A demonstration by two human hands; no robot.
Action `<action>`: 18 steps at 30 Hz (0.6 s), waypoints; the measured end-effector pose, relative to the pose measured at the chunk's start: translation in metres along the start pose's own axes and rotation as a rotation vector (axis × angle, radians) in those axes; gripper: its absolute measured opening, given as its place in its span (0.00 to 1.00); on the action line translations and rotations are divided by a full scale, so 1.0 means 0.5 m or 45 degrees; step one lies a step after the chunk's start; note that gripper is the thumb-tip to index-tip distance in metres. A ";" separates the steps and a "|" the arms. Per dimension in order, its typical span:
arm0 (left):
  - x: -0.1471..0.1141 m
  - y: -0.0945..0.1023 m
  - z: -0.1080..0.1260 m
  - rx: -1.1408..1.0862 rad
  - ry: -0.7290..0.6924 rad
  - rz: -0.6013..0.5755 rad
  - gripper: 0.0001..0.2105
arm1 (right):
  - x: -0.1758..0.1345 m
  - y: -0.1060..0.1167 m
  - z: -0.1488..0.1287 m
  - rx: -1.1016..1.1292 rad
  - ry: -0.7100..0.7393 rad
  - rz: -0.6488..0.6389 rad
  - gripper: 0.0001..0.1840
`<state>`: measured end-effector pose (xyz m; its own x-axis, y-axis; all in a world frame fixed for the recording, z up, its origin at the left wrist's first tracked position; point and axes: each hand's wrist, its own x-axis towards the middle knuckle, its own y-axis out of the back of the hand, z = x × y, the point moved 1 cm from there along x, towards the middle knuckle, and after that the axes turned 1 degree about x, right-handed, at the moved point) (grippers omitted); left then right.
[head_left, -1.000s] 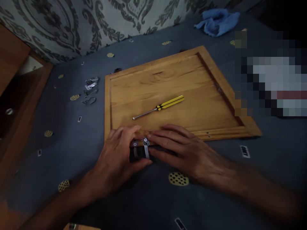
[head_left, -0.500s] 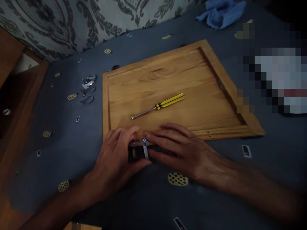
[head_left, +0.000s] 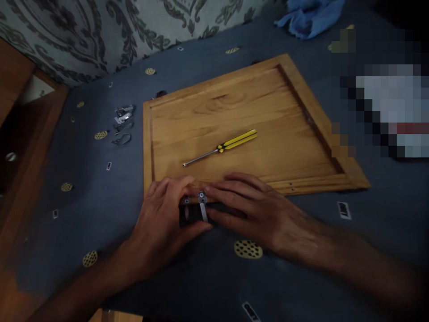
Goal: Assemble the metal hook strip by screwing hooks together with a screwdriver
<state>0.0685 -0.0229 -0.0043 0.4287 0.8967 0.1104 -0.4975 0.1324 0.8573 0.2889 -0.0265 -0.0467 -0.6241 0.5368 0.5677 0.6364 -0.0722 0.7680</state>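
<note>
A framed wooden cabinet door (head_left: 234, 116) lies flat on the patterned dark blue cloth. At its near edge is a metal hinge (head_left: 202, 205) with cross-head screws. My left hand (head_left: 164, 210) curls around the hinge from the left, fingers over the door's edge and thumb below the metal arm. From the other side my right hand (head_left: 254, 205) grips at the hinge, its index finger and thumb against the metal. Both hands cover part of the hinge and the edge. A yellow and black screwdriver (head_left: 221, 147) rests on the door's panel, just beyond my fingers.
Several loose metal hinge parts (head_left: 123, 123) lie left of the door. A blue rag (head_left: 310, 18) is at the back right. Wooden furniture (head_left: 20, 116) with an open dark space stands at the left, and a pixelated patch (head_left: 395, 107) hides something on the right.
Both hands keep the same hold at the hinge. The view has shifted very slightly; the door, screwdriver and loose parts stay where they were.
</note>
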 end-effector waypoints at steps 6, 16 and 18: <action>0.002 0.001 0.005 0.041 0.034 -0.020 0.35 | 0.005 0.003 -0.005 -0.019 0.013 0.017 0.16; 0.005 0.000 0.008 0.075 0.020 -0.006 0.35 | 0.016 0.018 0.000 -0.033 0.049 -0.038 0.16; 0.003 0.000 0.010 0.081 0.011 0.001 0.36 | 0.014 0.015 0.000 -0.023 0.031 -0.007 0.17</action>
<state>0.0732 -0.0236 -0.0018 0.4216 0.9004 0.1072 -0.4487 0.1044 0.8876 0.2892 -0.0231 -0.0371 -0.6387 0.5167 0.5702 0.6246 -0.0846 0.7764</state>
